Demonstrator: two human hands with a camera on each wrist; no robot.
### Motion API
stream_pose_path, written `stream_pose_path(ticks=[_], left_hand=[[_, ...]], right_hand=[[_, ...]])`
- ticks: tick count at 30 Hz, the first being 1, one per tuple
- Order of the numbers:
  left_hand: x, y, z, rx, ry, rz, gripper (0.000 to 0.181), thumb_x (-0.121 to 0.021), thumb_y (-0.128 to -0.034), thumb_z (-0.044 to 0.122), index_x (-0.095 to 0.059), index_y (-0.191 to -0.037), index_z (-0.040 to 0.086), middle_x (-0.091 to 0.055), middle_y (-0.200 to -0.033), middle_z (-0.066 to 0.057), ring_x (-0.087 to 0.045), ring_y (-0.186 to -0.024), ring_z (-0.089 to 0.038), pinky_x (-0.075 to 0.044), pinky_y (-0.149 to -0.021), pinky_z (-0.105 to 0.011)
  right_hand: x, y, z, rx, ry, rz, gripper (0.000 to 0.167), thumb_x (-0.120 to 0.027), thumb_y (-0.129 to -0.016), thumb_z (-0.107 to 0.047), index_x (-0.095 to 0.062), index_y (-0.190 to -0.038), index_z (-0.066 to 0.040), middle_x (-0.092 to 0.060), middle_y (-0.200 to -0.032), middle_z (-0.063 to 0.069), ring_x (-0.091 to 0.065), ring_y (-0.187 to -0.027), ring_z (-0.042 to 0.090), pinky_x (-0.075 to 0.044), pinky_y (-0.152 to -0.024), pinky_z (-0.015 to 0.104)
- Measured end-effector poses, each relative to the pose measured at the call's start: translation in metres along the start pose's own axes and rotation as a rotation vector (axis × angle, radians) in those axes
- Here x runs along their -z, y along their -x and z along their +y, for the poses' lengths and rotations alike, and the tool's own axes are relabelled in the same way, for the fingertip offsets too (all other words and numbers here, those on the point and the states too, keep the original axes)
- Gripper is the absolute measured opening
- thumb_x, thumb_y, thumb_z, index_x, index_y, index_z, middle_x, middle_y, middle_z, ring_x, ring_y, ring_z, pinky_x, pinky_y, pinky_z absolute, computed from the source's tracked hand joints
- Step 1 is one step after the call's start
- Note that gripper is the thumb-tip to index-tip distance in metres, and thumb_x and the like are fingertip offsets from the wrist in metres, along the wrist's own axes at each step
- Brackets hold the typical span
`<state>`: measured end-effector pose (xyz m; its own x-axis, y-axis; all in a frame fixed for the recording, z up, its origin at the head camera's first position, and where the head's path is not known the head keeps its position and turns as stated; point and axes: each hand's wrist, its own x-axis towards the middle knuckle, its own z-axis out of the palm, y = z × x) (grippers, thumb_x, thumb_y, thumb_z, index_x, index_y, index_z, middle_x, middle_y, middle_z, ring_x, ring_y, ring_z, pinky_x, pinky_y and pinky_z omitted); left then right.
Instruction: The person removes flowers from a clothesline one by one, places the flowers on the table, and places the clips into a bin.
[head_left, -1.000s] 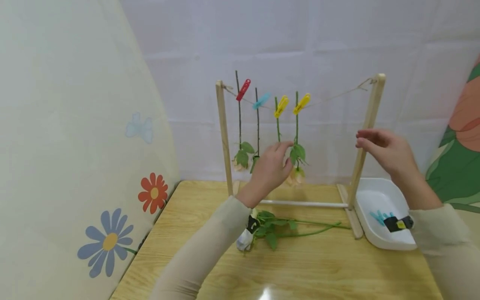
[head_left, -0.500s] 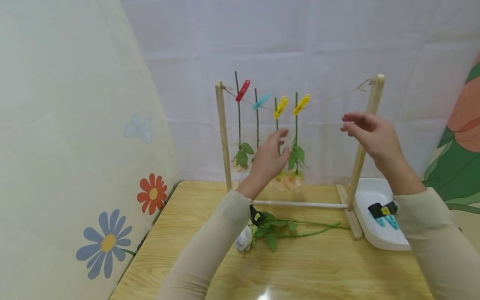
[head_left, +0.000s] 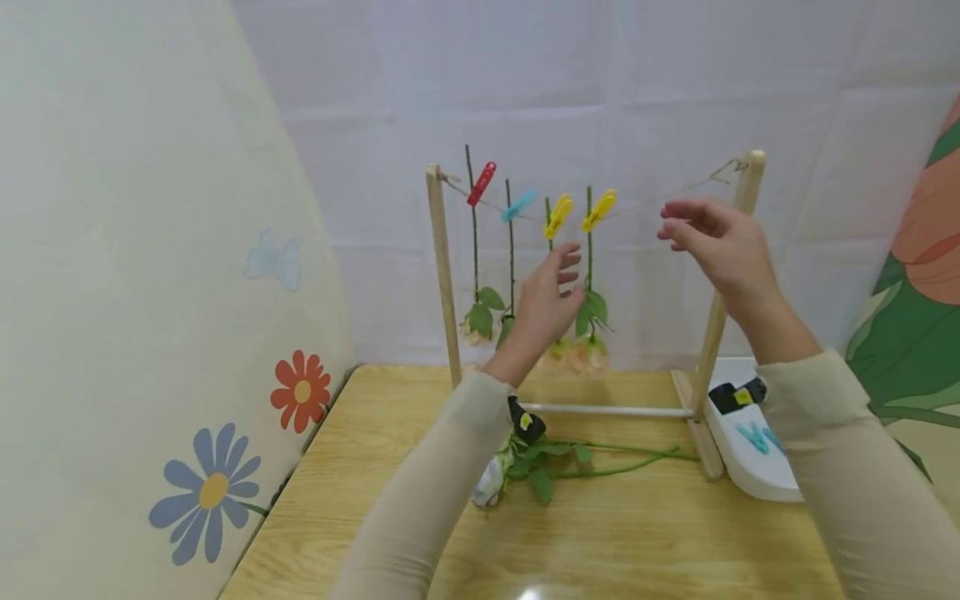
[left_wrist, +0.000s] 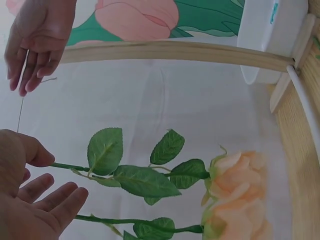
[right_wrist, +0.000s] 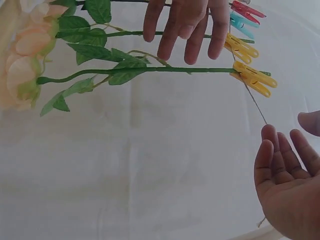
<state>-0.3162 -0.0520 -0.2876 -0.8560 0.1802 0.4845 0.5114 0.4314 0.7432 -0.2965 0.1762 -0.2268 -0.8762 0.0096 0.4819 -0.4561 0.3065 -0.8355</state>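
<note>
Several roses hang head down from a string [right_wrist: 256, 105] tied across a wooden frame [head_left: 440, 258]. A red clothespin [head_left: 482, 183], a blue clothespin [head_left: 518, 205] and two yellow clothespins [head_left: 599, 211] grip their stems. My left hand [head_left: 543, 304] holds nothing, its fingers spread beside the stems of the peach roses [left_wrist: 235, 175]; whether it touches a stem I cannot tell. To the right of the last clothespin, my right hand [head_left: 720, 254] is raised near the string with loosely bent fingers and nothing between them. The second rose's bloom is largely hidden behind my left hand.
On the wooden table [head_left: 630, 533], white roses [head_left: 489, 483] lie with their green stems pointing right, in front of the frame's white crossbar [head_left: 607, 411]. A white tray [head_left: 765, 483] with blue clothespins [head_left: 753, 437] stands at the right, partly behind my sleeve.
My right hand has moved left and up, from the right post toward the string. My left hand has risen slightly beside the stems. The hanging roses stay clipped.
</note>
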Motion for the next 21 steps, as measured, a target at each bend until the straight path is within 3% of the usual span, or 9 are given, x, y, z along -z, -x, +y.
stream_pose_path(ticks=[5,15,21], left_hand=[[-0.003,-0.002,0.001,0.022,0.082,-0.006,0.055,-0.059,-0.0996,0.004,-0.043,-0.151,0.015,-0.055,-0.147,-0.010,-0.059,-0.128,-0.029,-0.055,-0.098,-0.031],[-0.013,-0.008,-0.001,0.009,0.165,0.049,0.062,-0.060,-0.0958,-0.003,-0.041,-0.153,0.014,-0.058,-0.143,-0.013,-0.058,-0.129,-0.028,-0.052,-0.103,-0.043],[-0.017,-0.011,-0.003,0.032,0.184,0.060,0.062,-0.060,-0.0956,-0.005,-0.041,-0.152,0.015,-0.060,-0.140,-0.013,-0.059,-0.128,-0.026,-0.053,-0.102,-0.039]], right_hand=[[-0.007,-0.008,-0.008,0.015,-0.061,-0.011,0.040,-0.068,-0.098,-0.025,-0.064,-0.130,-0.002,-0.068,-0.113,-0.003,-0.066,-0.097,0.011,-0.052,-0.083,0.018],[-0.018,-0.020,-0.019,0.012,-0.233,-0.039,0.035,-0.069,-0.097,-0.015,-0.064,-0.128,0.000,-0.068,-0.111,0.000,-0.067,-0.096,0.012,-0.056,-0.081,0.018],[-0.025,-0.027,-0.025,0.003,-0.256,-0.053,0.039,-0.069,-0.097,-0.012,-0.061,-0.130,0.007,-0.069,-0.111,0.003,-0.068,-0.091,0.010,-0.057,-0.077,0.018]])
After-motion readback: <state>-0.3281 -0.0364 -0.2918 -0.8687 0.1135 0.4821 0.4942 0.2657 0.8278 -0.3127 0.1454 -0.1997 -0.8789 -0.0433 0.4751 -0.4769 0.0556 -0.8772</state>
